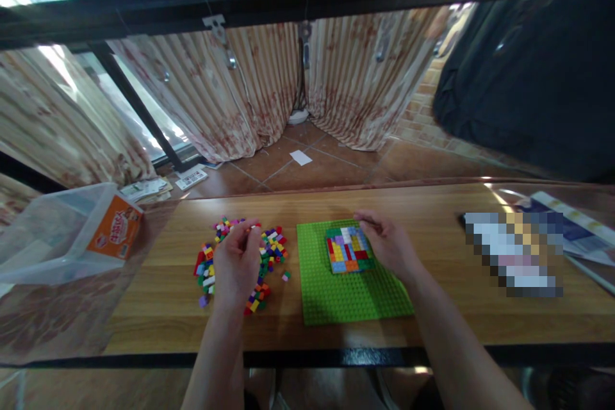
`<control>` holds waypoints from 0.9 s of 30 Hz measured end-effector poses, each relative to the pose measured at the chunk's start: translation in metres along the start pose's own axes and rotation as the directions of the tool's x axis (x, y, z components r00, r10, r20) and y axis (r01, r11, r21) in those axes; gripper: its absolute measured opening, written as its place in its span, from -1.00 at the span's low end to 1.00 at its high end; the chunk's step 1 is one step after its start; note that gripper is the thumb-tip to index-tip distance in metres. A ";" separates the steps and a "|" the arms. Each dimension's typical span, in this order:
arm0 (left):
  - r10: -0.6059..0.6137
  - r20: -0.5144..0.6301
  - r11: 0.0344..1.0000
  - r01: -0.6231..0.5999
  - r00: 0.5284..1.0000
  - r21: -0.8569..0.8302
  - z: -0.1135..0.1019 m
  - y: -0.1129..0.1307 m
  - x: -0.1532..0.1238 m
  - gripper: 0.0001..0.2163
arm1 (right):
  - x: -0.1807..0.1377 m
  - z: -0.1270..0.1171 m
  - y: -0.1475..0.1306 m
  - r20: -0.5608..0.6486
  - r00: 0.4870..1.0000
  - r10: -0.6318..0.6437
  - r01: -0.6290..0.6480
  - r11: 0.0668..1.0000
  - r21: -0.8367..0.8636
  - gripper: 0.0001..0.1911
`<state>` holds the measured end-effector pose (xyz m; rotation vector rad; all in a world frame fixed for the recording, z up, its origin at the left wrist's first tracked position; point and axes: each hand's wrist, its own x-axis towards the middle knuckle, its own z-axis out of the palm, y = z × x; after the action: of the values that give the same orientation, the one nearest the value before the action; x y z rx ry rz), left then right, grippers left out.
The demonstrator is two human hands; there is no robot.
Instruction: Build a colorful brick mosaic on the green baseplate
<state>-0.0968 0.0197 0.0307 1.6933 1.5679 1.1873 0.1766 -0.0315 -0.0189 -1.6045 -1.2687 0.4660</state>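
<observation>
Several loose toy building bricks in many colours lie in a pile on the left of the table. My left hand is over the middle of this pile, its fingers curled in; whatever they may hold is hidden. A green baseplate lies to the right of the pile. On its upper part sits a low, roughly square block of joined bricks in red, yellow, blue, white, orange and green. My right hand is at the block's right side with fingers loosely stretched out, no brick visible in them.
The wooden table has a dark front edge. A pixelated object lies on its right, near a plastic packet. Left of the table is a clear plastic bin with an orange label. Curtains hang beyond.
</observation>
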 end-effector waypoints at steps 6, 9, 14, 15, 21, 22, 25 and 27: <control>0.024 -0.007 1.000 -0.024 1.000 -0.013 -0.001 -0.006 0.000 -0.72 | 0.004 0.012 -0.004 0.036 0.995 0.093 -0.088 0.989 -0.116 -0.66; 0.021 -0.007 1.000 -0.021 1.000 -0.012 -0.001 -0.006 0.000 -0.71 | 0.004 0.015 -0.007 0.054 0.993 0.100 -0.088 0.978 -0.190 -0.62; -0.011 -0.013 0.998 0.011 1.000 -0.061 -0.002 -0.005 0.001 -0.72 | 0.004 0.016 -0.009 0.050 0.992 0.114 -0.103 0.978 -0.180 -0.65; -0.010 -0.015 0.998 0.009 1.000 -0.069 -0.002 -0.004 0.001 -0.73 | 0.004 0.017 -0.010 0.054 0.992 0.116 -0.105 0.978 -0.181 -0.65; 0.017 -0.002 0.998 -0.017 1.000 -0.068 -0.001 -0.003 -0.001 -0.76 | 0.001 0.018 -0.010 0.047 0.995 0.091 -0.077 0.966 -0.246 -0.63; 0.020 0.002 0.998 -0.020 1.000 -0.067 0.000 -0.004 -0.001 -0.76 | 0.000 0.018 -0.010 0.052 0.995 0.087 -0.070 0.964 -0.257 -0.62; 0.019 0.002 0.997 -0.019 1.000 -0.068 0.002 -0.006 -0.001 -0.76 | 0.000 0.019 -0.008 0.061 0.996 0.059 -0.039 0.959 -0.280 -0.62; 0.011 -0.006 0.997 -0.012 1.000 -0.071 0.003 -0.006 0.000 -0.75 | -0.001 0.020 -0.005 0.049 0.998 0.034 -0.019 0.960 -0.280 -0.62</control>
<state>-0.0975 0.0210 0.0240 1.6569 1.5031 1.2403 0.1585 -0.0234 -0.0237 -1.8574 -1.4033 0.3595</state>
